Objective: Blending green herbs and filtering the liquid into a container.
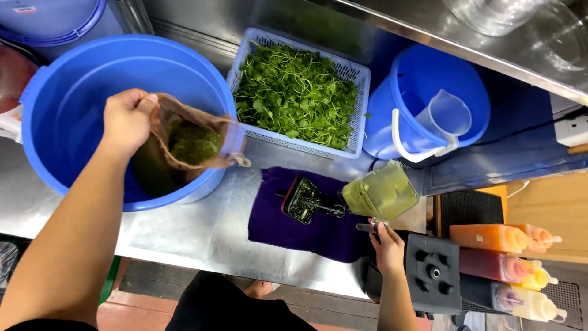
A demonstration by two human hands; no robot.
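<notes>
My left hand grips the rim of a brown cloth strainer bag holding dark green pulp, and keeps it over a large blue bucket. My right hand holds the handle of a clear blender jug, tilted on its side with green residue inside. The jug's black lid lies on a purple cloth to its left.
A pale blue basket of green leaves stands behind the cloth. At the right are a smaller blue bucket holding a clear measuring jug, a black blender base and several squeeze bottles. The steel counter's edge runs near me.
</notes>
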